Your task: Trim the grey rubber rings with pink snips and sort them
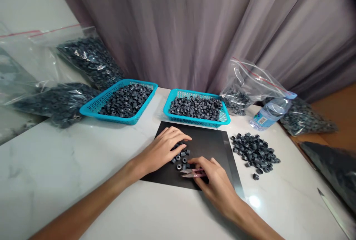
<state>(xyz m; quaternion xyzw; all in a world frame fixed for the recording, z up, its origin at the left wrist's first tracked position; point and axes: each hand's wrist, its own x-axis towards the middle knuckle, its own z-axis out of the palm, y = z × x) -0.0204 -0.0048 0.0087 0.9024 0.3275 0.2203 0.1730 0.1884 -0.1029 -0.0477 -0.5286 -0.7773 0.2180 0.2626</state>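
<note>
Left hand (164,147) spread flat, fingers resting on small grey rings (182,157) on the black mat (211,143), right hand (215,182) gripping pink-handled snips (191,173) just beside them, loose ring pile (254,151) right of mat, two blue baskets (96,108) behind.

The snips (193,173) vanish handle-first under the right hand (215,182), the left hand (164,147) covers part of the small ring cluster (182,158) (count unreadable), and the blade (333,214) runs off the frame's bottom-right corner.
</note>
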